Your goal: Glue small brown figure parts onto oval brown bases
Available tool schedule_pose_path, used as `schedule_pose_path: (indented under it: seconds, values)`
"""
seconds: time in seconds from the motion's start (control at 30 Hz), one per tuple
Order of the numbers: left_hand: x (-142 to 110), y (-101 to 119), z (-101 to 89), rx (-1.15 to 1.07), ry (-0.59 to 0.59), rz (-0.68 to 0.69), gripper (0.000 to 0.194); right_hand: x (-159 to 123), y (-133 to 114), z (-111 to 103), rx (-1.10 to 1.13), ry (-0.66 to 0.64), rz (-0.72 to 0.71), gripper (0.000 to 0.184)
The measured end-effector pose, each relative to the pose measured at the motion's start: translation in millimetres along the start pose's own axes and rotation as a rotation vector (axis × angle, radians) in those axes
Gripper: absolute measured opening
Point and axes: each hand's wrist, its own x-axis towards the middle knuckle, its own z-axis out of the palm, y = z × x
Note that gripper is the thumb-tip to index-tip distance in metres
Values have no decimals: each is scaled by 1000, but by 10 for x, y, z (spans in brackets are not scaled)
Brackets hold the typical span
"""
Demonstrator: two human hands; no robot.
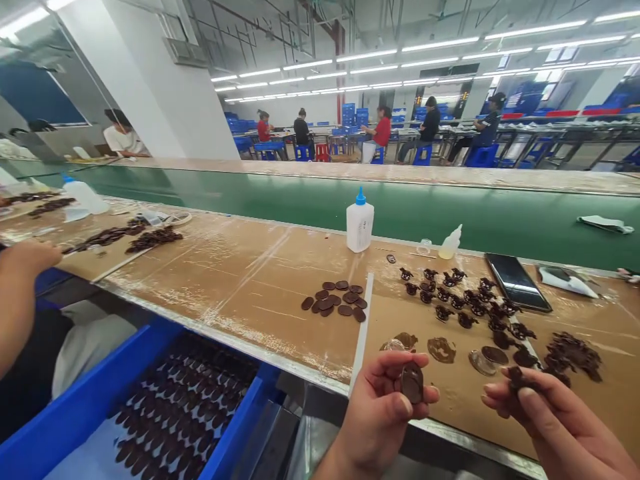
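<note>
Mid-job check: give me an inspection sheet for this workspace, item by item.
Surface: brown tabletop, whitish scuffs, dark smears near the hands.
Job's things: loose brown ovals and dark figures on top; rows of similar ovals in the blue bin.
Clutter: blue-capped bottle, small dropper bottle, phone.
Left hand: holds one oval.
Right hand: pinches a small dark piece, shape unclear.
Cables: nothing seen on the tabletop.
Surroundings: green surface behind; seated people beyond; another person's arm far left.

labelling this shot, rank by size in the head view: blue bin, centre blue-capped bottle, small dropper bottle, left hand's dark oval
1. Blue bin
2. Blue-capped bottle
Unranked: small dropper bottle and dark oval; the left hand holds the oval nearer the camera
</note>
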Motion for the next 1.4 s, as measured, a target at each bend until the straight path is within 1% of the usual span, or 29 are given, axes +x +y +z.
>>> schedule_pose_path:
  seconds: [0.1,0.27,0.37,0.47,0.57,0.67,0.73,0.8,0.9,0.97,1.07,1.13,1.23,1.33,1.4]
  values:
    - [28,-7,-69,16,13,1,40,-6,-109,126,35,-15,98,52]
    - [44,-51,-268,8,25,16,41,-7,-278,359,108,-91,67,39]
    - [43,-58,-353,-1,26,-10,45,25,-283,399,115,-111,60,35]
    - [41,-53,-382,10,33,-27,47,50,-239,378,139,-157,112,37]
    - [38,-56,-381,23,33,-30,41,36,-220,410,181,-164,152,35]
    - [32,-52,-363,11,21,-35,38,-1,-249,485,187,-155,140,29]
    - [29,-31,-337,6,25,-46,38,-13,-263,487,149,-159,110,28]
    - [28,5,-308,10,38,-54,38,-5,-246,420,18,-171,55,30]
    - [31,64,-287,22,57,-43,39,32,-169,248,-370,-176,-114,36]
    - [37,86,-301,27,60,-32,38,57,-119,156,-628,-224,-229,38]
    - [50,88,-346,29,56,-27,37,84,-94,124,-885,-320,-333,37]
    - [57,78,-376,27,49,-22,34,106,-104,152,-995,-387,-389,35]
    - [63,70,-407,44,37,-8,32,163,-102,185,-1090,-452,-530,32]
    - [62,83,-436,79,6,20,32,234,-51,154,-1163,-405,-672,31]
    - [54,92,-460,102,-8,36,30,251,-23,120,-1197,-353,-716,31]
